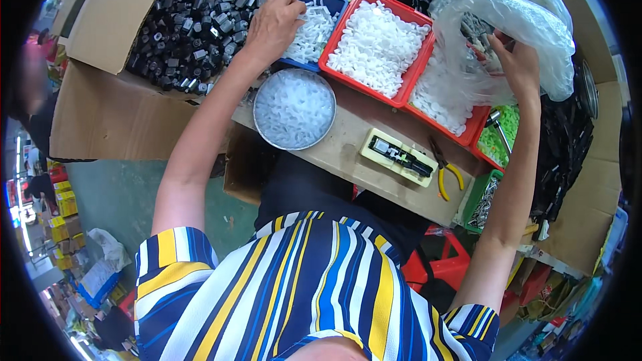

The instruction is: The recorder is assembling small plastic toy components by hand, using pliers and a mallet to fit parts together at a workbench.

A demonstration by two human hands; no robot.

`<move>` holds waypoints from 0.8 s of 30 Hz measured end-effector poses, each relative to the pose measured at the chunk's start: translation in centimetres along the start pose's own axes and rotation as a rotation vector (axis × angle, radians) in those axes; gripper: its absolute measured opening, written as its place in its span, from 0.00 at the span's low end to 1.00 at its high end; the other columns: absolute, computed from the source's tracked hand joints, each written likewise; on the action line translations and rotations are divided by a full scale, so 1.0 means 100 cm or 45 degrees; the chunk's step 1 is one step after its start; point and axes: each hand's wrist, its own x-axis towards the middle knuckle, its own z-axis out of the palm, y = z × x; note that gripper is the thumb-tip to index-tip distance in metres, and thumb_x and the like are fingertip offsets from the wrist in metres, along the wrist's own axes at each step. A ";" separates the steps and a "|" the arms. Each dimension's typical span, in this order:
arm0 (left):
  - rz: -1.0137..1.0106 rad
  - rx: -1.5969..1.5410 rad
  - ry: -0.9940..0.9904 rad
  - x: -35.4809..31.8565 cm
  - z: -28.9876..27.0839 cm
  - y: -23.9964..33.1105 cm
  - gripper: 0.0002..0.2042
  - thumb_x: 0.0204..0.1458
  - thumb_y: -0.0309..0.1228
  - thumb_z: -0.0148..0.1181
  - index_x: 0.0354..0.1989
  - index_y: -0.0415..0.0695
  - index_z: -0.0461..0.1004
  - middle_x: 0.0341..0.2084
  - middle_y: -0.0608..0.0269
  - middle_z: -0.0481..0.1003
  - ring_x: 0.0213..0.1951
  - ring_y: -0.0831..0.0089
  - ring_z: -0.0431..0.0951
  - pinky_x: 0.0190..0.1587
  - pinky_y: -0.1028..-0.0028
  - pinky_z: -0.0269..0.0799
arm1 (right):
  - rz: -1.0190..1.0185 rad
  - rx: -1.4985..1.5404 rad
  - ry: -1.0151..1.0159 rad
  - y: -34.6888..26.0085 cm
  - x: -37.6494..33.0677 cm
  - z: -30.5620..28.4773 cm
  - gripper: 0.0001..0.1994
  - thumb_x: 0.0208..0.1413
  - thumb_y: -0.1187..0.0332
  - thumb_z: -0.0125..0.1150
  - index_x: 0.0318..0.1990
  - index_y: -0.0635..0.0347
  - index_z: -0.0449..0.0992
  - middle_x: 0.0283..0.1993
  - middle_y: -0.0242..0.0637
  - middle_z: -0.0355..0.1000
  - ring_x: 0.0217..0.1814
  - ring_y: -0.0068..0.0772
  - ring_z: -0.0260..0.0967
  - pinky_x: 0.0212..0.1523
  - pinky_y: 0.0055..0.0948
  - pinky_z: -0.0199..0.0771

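My left hand (273, 25) is at the left side of a blue tray (338, 7) of small clear-white plastic pieces (313, 32). Its fingers are bent together, and whatever they pinch is hidden. At the right, my right hand (518, 63) reaches into the mouth of a clear plastic bag (545, 23) that holds small greyish parts (476, 30). Its thumb and fingers are drawn together there; what lies between them does not show. Between my arms, a cream block-shaped holder (370, 154) carries a black and white assembled part (402, 156) on the board.
Yellow-handled pliers (443, 170) lie beside the holder. A round bowl (294, 110) of clear pieces stands near the left. Red trays (401, 98) hold white parts; green pieces (498, 137) and metal screws (483, 204) sit at the right. A cardboard box (110, 113) holds black parts (194, 33).
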 end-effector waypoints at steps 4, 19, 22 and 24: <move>0.038 -0.010 -0.014 0.004 0.001 0.001 0.09 0.48 0.22 0.65 0.38 0.37 0.76 0.38 0.56 0.73 0.45 0.59 0.72 0.47 0.66 0.72 | 0.153 0.115 -0.036 -0.017 -0.024 -0.018 0.12 0.56 0.65 0.65 0.39 0.68 0.77 0.31 0.37 0.76 0.30 0.25 0.69 0.37 0.28 0.71; -0.166 -0.148 -0.071 0.004 0.002 0.005 0.05 0.50 0.24 0.63 0.34 0.38 0.77 0.30 0.55 0.75 0.38 0.60 0.75 0.42 0.64 0.71 | 0.051 0.379 0.113 -0.019 -0.071 -0.030 0.07 0.55 0.72 0.65 0.35 0.68 0.75 0.31 0.33 0.72 0.30 0.21 0.66 0.34 0.22 0.68; -0.005 -0.129 0.229 0.005 -0.016 0.009 0.04 0.55 0.24 0.60 0.36 0.36 0.74 0.32 0.54 0.75 0.40 0.58 0.77 0.42 0.64 0.72 | 0.050 0.440 0.126 -0.026 -0.079 -0.034 0.07 0.57 0.73 0.65 0.37 0.67 0.74 0.32 0.31 0.71 0.32 0.19 0.66 0.35 0.20 0.68; -0.047 -0.225 0.199 0.003 -0.028 0.017 0.04 0.54 0.24 0.59 0.36 0.37 0.73 0.32 0.52 0.75 0.38 0.54 0.77 0.41 0.62 0.72 | 0.052 0.474 0.135 -0.029 -0.087 -0.034 0.06 0.58 0.73 0.65 0.37 0.66 0.74 0.33 0.30 0.71 0.34 0.18 0.66 0.35 0.19 0.67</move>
